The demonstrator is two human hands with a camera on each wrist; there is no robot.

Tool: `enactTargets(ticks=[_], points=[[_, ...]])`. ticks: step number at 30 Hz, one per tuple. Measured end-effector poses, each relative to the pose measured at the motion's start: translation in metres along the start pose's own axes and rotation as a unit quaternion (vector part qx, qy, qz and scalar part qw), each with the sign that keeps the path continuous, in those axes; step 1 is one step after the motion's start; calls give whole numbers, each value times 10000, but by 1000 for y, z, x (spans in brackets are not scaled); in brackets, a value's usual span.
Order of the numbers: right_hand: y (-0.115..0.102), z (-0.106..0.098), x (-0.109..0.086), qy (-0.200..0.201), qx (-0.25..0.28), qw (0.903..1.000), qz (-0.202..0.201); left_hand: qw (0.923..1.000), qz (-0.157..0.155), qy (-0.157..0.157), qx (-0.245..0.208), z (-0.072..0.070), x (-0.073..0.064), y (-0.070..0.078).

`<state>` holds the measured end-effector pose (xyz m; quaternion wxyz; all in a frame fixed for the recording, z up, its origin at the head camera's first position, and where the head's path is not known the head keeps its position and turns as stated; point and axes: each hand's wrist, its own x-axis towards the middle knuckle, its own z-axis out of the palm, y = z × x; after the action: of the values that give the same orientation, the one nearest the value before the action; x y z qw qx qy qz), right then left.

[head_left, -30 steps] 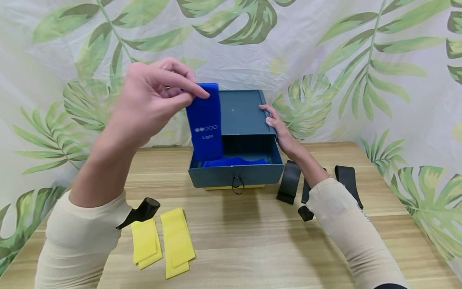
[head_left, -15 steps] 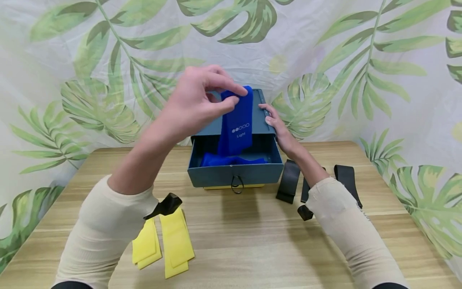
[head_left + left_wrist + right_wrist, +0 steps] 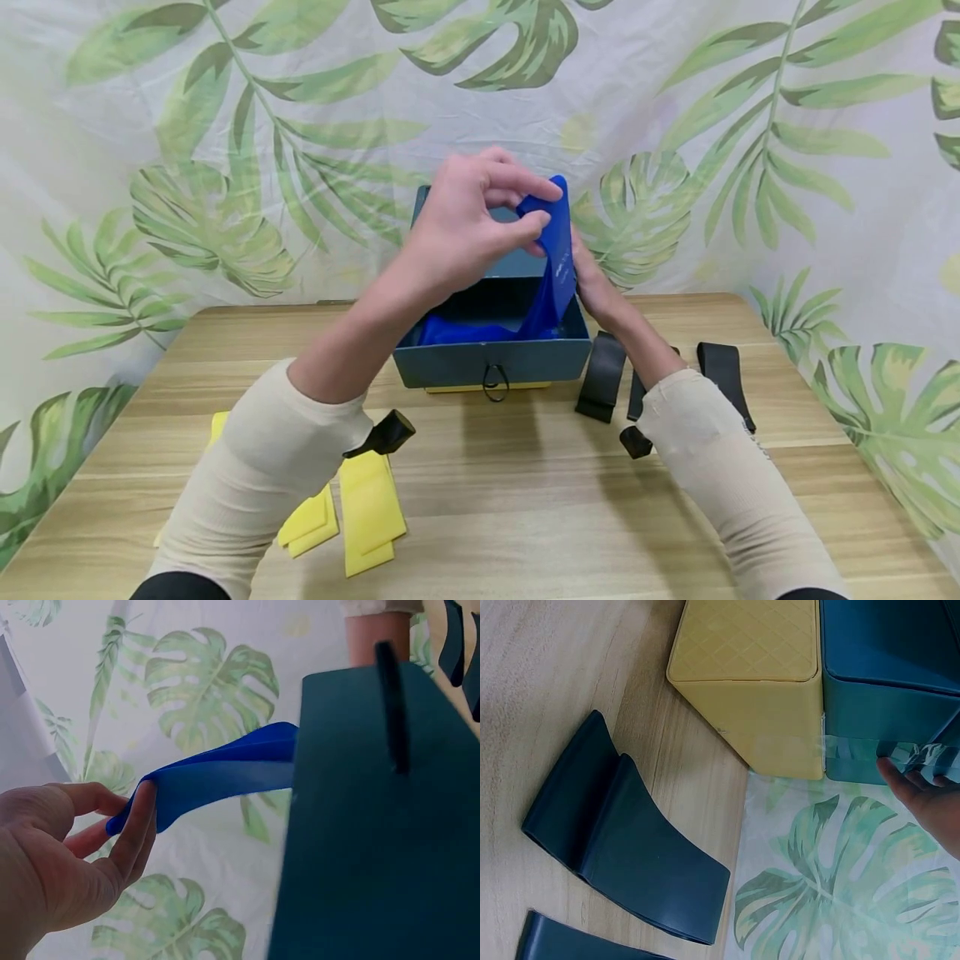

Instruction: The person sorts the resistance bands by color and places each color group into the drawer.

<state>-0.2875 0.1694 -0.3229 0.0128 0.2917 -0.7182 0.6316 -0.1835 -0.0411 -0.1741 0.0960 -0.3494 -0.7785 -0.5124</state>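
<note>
Between thumb and fingers my left hand (image 3: 480, 221) pinches the top of a blue resistance band (image 3: 557, 262). The folded band hangs down into the right side of the pulled-out drawer (image 3: 450, 364) of a teal box; its printed label is turned and hard to read. More blue band (image 3: 465, 332) lies along the drawer's bottom. In the left wrist view the band (image 3: 217, 780) stretches from the fingers to behind the drawer front. My right hand (image 3: 596, 287) is at the box's right side, partly hidden by the band. The right wrist view shows its fingertips touching the teal wall (image 3: 855, 712).
Under the teal box sits a yellow box (image 3: 742, 645). Black bands (image 3: 602, 377) lie folded on the table to the right, partly behind the right forearm. Folded yellow bands (image 3: 372, 521) lie front left, partly covered by the left sleeve. A leaf-print cloth (image 3: 337, 167) hangs behind.
My left hand has carried the blue band rightward across the drawer and slightly lower, and the band has twisted so its label faces right. My right hand stays at the box.
</note>
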Motion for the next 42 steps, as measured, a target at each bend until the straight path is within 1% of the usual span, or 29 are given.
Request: enactTargets(ticks=[4,7,9,14,18,22,24,25,28,30,33,35,38,41,42], points=[[0,-1,0,77,-7,9999,98,9998,-159,57,113,4,-8,-5],[0,0,0,148,21,9996,230,9990,-317,50,308,5,-16,-13],[1,0,0,184,27,9993,340,9982,-362,60,477,4,-22,-19],[1,0,0,227,-48,9988,424,9946,-390,173,951,-3,-38,-29],[1,1,1,243,-67,9990,373,9912,-536,225,1193,-10,-52,-35],[1,1,1,231,-85,9991,349,9875,-709,151,1397,-16,-62,-42],[1,0,1,234,-100,9991,347,9866,-708,93,1469,-17,-64,-43],[1,0,0,236,-100,9990,353,9863,-687,71,1498,-17,-63,-43],[1,-1,0,241,-81,9989,394,9878,-451,97,1485,-15,-55,-40],[2,-1,-1,235,-59,9988,432,9894,-270,172,1415,-12,-46,-34],[2,-1,-1,232,20,9987,446,9926,-47,258,1187,-6,-30,-24],[3,0,-1,232,9,9988,429,9950,16,287,960,-2,-20,-18],[3,0,-1,186,10,9995,258,9973,65,336,651,3,-8,-12],[3,1,-1,94,-14,9999,111,9980,98,393,475,7,0,-8],[3,1,-1,61,-11,10000,62,9979,107,418,480,8,2,-7]])
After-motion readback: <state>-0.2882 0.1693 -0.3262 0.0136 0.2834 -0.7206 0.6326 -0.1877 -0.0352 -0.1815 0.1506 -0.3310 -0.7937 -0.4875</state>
